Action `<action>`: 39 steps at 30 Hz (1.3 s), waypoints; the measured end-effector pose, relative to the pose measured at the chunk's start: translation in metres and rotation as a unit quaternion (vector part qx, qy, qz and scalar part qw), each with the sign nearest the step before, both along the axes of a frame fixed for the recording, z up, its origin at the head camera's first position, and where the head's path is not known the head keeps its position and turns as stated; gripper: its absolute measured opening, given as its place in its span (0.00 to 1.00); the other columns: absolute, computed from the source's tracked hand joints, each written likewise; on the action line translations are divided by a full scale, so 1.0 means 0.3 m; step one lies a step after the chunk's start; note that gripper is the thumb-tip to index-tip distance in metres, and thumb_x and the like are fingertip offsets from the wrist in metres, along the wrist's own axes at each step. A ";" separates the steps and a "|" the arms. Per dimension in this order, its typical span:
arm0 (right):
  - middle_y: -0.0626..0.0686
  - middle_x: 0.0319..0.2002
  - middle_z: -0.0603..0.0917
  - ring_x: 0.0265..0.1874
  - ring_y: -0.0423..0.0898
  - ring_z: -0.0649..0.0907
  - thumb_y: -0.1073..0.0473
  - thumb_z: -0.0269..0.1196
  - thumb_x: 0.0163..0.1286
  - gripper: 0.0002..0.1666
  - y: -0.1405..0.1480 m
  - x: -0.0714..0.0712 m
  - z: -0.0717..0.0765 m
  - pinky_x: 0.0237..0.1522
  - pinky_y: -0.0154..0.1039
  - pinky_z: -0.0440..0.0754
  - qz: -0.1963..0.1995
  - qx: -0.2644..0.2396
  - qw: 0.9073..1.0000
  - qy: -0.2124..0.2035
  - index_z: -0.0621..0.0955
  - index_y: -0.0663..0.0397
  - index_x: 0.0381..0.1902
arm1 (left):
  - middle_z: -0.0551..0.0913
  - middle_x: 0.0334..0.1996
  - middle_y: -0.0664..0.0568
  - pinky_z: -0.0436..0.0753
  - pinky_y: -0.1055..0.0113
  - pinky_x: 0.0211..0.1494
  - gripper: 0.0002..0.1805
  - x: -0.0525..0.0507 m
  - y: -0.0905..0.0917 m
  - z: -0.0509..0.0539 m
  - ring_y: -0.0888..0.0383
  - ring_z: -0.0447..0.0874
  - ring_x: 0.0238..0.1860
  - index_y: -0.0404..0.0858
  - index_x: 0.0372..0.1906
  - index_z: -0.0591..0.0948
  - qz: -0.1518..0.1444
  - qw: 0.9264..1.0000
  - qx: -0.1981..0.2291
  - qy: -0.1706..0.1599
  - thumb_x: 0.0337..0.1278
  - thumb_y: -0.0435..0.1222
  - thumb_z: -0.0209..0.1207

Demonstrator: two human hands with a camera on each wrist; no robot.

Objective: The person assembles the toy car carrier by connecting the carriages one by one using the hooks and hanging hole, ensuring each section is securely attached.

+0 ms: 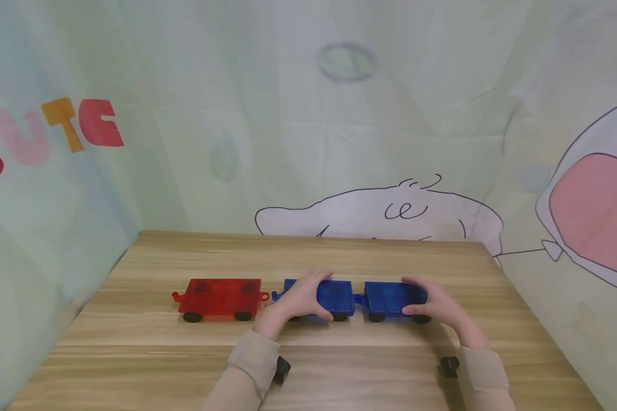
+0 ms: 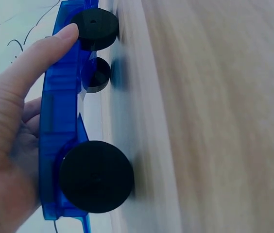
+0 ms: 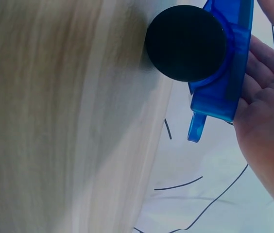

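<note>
Three toy train cars stand in a row on the table. My left hand (image 1: 300, 297) grips the middle blue car (image 1: 337, 295) across its sides; in the left wrist view the thumb presses its edge above the black wheels (image 2: 96, 177). Around the right end of the other blue car (image 1: 385, 297) are the curled fingers and thumb of my right hand (image 1: 439, 305). Between the two blue cars their couplings meet; whether they are hooked cannot be made out. At the left stands a red car (image 1: 220, 297), its ring close to the middle car's blue hook (image 1: 275, 295), apparently apart.
The wood-grain table (image 1: 149, 365) carries the cars near its middle. Behind and at both sides hangs a pale printed curtain (image 1: 195, 142) with letters and cartoon drawings. A small black device (image 1: 283, 369) sits at the left wrist, another (image 1: 449, 366) at the right.
</note>
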State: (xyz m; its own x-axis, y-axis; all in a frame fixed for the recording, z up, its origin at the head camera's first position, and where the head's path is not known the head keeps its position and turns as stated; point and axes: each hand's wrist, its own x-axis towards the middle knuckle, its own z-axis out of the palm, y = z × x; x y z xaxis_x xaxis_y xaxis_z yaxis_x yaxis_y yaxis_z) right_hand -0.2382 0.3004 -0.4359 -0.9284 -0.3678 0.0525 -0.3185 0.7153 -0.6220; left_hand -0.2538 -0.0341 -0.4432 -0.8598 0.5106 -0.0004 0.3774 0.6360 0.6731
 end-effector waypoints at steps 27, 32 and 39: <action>0.65 0.65 0.74 0.67 0.67 0.69 0.59 0.68 0.64 0.35 -0.146 0.014 0.066 0.65 0.67 0.64 0.005 -0.034 0.998 0.051 0.71 0.65 0.66 | 0.66 0.72 0.44 0.64 0.41 0.72 0.53 0.039 -0.110 0.059 0.43 0.62 0.73 0.37 0.75 0.57 0.013 0.999 0.047 -0.004 0.47 0.45 0.72; 0.65 0.65 0.75 0.66 0.65 0.71 0.59 0.67 0.65 0.35 -0.232 0.004 0.072 0.65 0.65 0.67 0.006 -0.060 0.996 0.063 0.70 0.66 0.66 | 0.66 0.72 0.46 0.66 0.40 0.70 0.51 0.050 -0.185 0.062 0.44 0.62 0.72 0.40 0.75 0.58 0.060 0.997 0.057 0.005 0.49 0.46 0.71; 0.64 0.64 0.75 0.65 0.63 0.73 0.58 0.68 0.64 0.37 -0.351 0.000 0.052 0.65 0.62 0.69 0.005 -0.081 0.996 0.047 0.69 0.65 0.67 | 0.64 0.73 0.43 0.68 0.39 0.68 0.52 0.062 -0.304 0.049 0.41 0.64 0.71 0.39 0.76 0.57 0.103 0.993 0.049 0.014 0.48 0.49 0.70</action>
State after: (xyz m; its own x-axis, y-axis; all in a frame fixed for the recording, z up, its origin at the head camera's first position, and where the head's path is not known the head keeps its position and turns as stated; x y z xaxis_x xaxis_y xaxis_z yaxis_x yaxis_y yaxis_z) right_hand -0.2382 0.1952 -0.4203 -0.9133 -0.3558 0.1980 -0.3865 0.6041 -0.6969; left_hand -0.2353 -0.1252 -0.4284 -0.9452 0.3196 0.0661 0.2652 0.6343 0.7262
